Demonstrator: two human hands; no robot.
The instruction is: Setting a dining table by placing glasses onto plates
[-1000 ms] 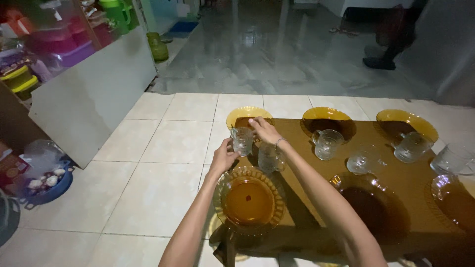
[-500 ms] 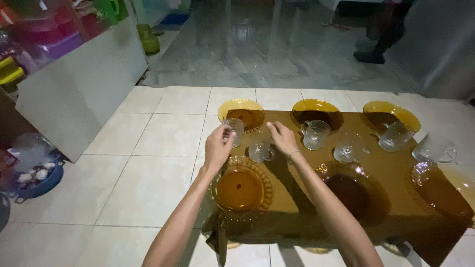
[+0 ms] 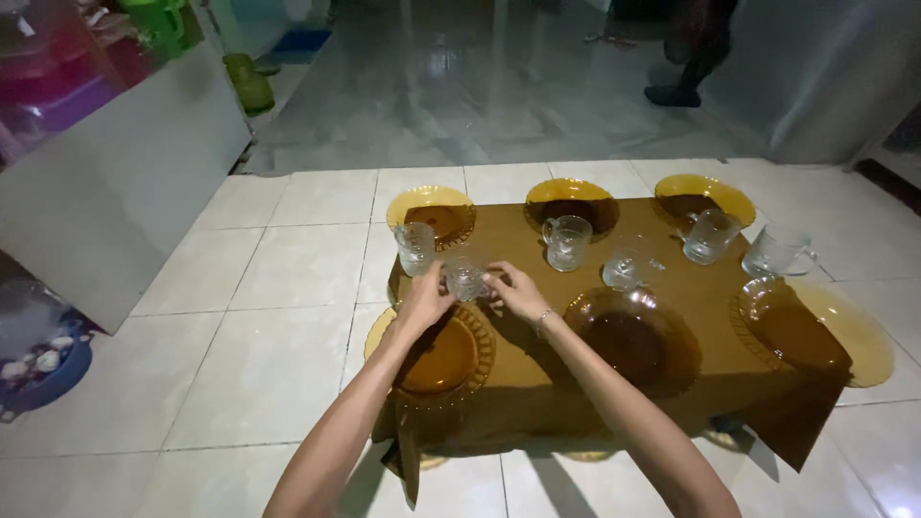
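Note:
Both my hands close around one small clear glass cup (image 3: 466,279) near the left end of a low table with a brown cloth (image 3: 700,384). My left hand (image 3: 423,301) grips its left side and my right hand (image 3: 513,291) its right side. Just behind stands another clear glass cup (image 3: 414,247), free of my hands, in front of an amber glass plate (image 3: 430,213). A larger amber plate (image 3: 439,357) lies under my left forearm at the table's near left corner.
More amber plates (image 3: 567,200) (image 3: 703,196) (image 3: 625,336) (image 3: 799,328) and clear glass mugs (image 3: 566,242) (image 3: 711,236) (image 3: 777,251) (image 3: 625,270) cover the table. A white cabinet (image 3: 115,182) stands at left, a blue basin (image 3: 43,369) on the tiled floor. A person's legs (image 3: 693,53) are far back.
My left hand let go of the rear cup, which now stands on the table. Both hands moved onto the nearer cup. The view shifted, showing more of the table.

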